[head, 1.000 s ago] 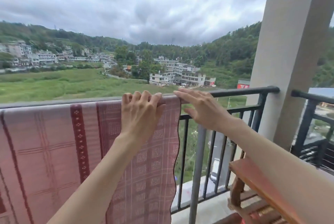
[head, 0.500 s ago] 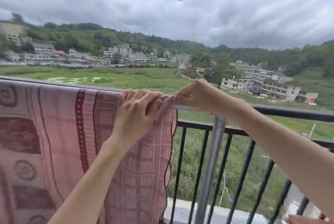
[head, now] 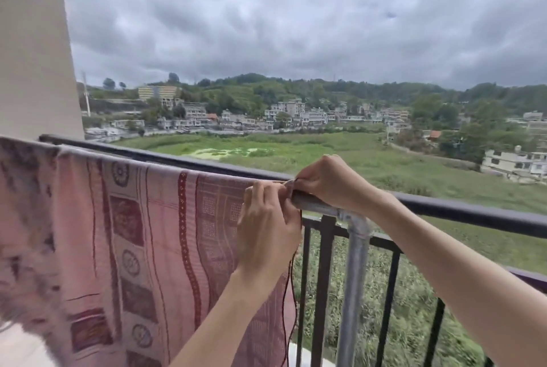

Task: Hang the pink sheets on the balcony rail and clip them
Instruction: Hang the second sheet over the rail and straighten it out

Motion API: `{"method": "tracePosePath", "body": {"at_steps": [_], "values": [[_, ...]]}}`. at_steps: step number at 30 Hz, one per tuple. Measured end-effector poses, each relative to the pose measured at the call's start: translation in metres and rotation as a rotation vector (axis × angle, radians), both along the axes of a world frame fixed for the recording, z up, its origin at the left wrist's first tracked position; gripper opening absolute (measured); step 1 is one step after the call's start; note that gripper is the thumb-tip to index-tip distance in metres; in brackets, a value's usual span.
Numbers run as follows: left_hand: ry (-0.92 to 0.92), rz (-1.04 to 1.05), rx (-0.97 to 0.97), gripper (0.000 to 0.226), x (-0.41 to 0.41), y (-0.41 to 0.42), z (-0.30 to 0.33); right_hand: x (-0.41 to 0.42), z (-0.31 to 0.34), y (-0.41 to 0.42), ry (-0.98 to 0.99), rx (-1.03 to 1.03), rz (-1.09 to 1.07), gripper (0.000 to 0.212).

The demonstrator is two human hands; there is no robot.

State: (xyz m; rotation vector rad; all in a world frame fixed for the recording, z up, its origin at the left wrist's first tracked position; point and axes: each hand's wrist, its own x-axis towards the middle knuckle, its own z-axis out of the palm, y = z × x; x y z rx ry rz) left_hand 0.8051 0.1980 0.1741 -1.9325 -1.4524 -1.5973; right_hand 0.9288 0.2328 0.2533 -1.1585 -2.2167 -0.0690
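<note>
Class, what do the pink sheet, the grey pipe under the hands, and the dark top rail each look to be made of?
Pink sheet: woven cloth, matt; it drapes and ripples. Grey pipe: probably galvanised steel, dull silver with a tee joint. Dark rail: likely painted metal, smooth with slight sheen.

Sheet [head: 142,236]: pink, woven with dark red stripes running down it, dotted maroon bands, round medallions and maroon rectangular blocks; a fine checked grid near its right edge.
Second sheet [head: 23,218]: paler pink, blurred, mottled with dull purple-brown marks.
Rail [head: 473,214]: black top bar, black upright bars beneath.
Pipe [head: 353,254]: bare silver-grey metal, with a matching tee joint.
Pillar [head: 32,56]: plain cream-beige.
Sky [head: 296,17]: heavy grey cloud, lighter patches between.
Field [head: 340,156]: bright green, with a yellow-green patch at its middle.
Hills [head: 296,88]: dark green.
Houses [head: 296,115]: mostly white and grey, one yellowish block, a few orange roofs.
</note>
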Motion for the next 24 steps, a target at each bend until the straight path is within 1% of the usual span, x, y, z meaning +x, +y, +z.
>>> {"method": "tracePosePath", "body": {"at_steps": [4,9,10,12,14,15,17,20,22,24], "values": [[-0.029,0.042,-0.011,0.022,0.003,0.001,0.012,0.004,0.003,0.002,0.110,0.012,0.131,0.012],[0.070,0.184,-0.017,0.013,0.014,-0.005,0.026,0.018,0.003,0.012,0.255,-0.020,0.197,0.011],[0.057,0.171,-0.024,0.010,0.019,-0.007,0.030,0.021,0.003,0.015,0.266,-0.031,0.210,0.011],[-0.065,0.090,-0.051,0.009,0.029,-0.011,0.035,0.027,0.002,0.020,0.261,-0.051,0.251,0.010],[-0.192,0.032,-0.081,0.010,0.041,-0.018,0.036,0.032,-0.001,0.025,0.197,-0.047,0.295,0.011],[-0.220,0.043,-0.085,0.010,0.048,-0.021,0.035,0.035,-0.002,0.027,0.156,-0.036,0.313,0.012],[-0.250,0.097,-0.080,0.011,0.066,-0.026,0.035,0.044,-0.004,0.035,0.108,-0.043,0.350,0.014],[-0.261,0.181,-0.070,0.013,0.083,-0.033,0.032,0.053,-0.011,0.045,0.127,-0.105,0.398,0.014],[-0.233,0.232,-0.078,0.013,0.091,-0.038,0.027,0.060,-0.020,0.047,0.190,-0.121,0.433,0.013],[-0.178,0.277,-0.096,0.010,0.099,-0.043,0.023,0.071,-0.031,0.046,0.320,-0.077,0.477,0.009]]}}
